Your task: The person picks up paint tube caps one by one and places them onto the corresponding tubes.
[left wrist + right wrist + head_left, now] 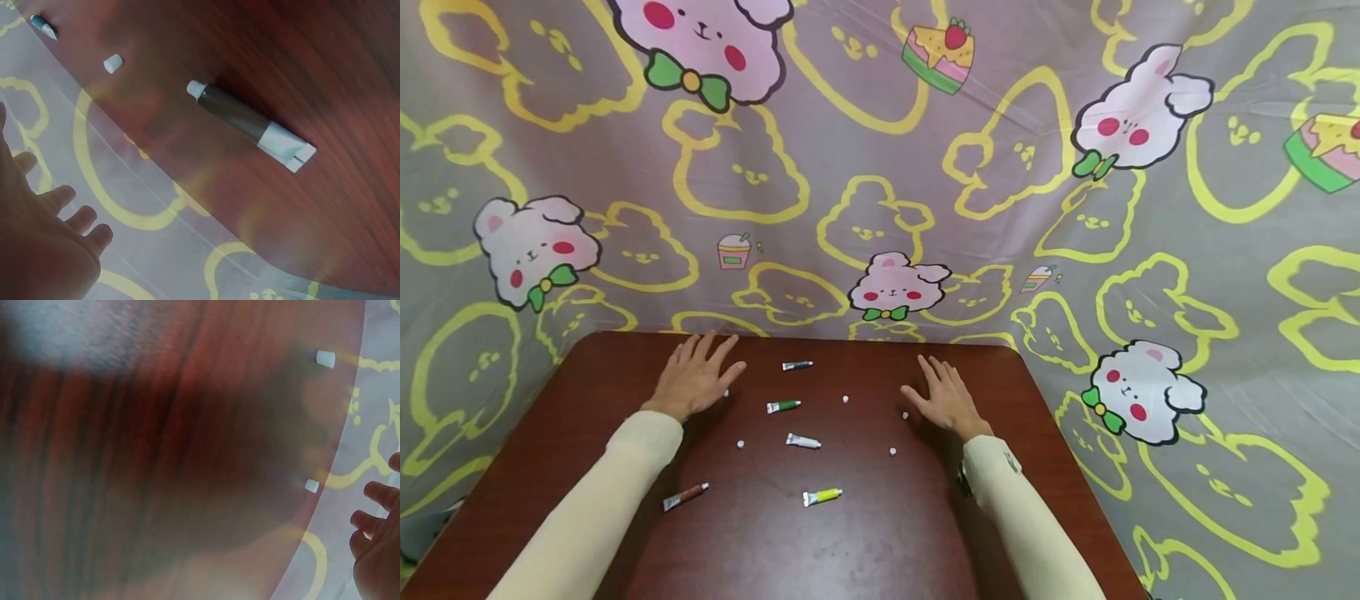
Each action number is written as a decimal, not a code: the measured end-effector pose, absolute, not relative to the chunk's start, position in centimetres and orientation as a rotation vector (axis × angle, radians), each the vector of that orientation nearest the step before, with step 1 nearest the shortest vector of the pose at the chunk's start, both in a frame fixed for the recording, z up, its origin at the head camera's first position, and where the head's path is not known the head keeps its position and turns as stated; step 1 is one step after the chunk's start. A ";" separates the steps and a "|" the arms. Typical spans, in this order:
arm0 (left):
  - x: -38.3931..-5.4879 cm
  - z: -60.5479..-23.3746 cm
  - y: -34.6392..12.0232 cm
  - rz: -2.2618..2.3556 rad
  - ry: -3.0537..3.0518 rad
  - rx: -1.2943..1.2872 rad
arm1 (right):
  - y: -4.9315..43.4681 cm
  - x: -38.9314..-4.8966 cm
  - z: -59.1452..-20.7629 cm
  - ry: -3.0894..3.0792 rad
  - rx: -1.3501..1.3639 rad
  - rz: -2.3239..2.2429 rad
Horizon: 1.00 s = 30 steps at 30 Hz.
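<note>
My left hand [692,379] is held over the back left of the table, its fingers spread and nothing in its grasp. A small white cap [726,393] lies right by its thumb. My right hand [943,396] is stretched out over the right side, also holding nothing, with another white cap [906,415] beside it. Between the hands lie small paint tubes: a dark one [797,365], a green one [784,407], a white one [803,442] and a yellow one [822,497]. Nearer the left forearm is a brown tube [234,115], large in the left wrist view.
More loose white caps lie among the tubes, one at the left [741,444], one in the middle [846,399] and one at the right [892,452]. A patterned curtain [880,150] hangs along the back and sides of the brown table [760,550].
</note>
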<state>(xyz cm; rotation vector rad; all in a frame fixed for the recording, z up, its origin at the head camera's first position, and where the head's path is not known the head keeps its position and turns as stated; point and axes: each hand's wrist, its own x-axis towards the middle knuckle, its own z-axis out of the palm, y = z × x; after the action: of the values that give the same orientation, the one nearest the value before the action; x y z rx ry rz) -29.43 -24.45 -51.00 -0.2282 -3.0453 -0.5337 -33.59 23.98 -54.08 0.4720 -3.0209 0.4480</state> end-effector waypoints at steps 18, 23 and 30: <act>-28.9 -51.8 -23.2 -0.534 -3.058 -0.286 | 22.7 -32.1 -55.4 -2.964 0.557 0.444; -28.7 -52.0 -22.9 -0.527 -3.045 -0.309 | 22.4 -31.7 -55.6 -2.947 0.575 0.455; -28.7 -52.2 -22.5 -0.527 -3.041 -0.342 | 22.0 -31.0 -56.2 -2.910 0.603 0.473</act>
<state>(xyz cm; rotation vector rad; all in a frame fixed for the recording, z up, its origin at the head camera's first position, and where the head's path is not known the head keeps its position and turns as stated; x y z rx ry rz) -28.72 -22.54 -52.22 -0.3425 -3.0412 -0.5268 -31.00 22.04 -56.22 0.6027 -2.9104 0.4731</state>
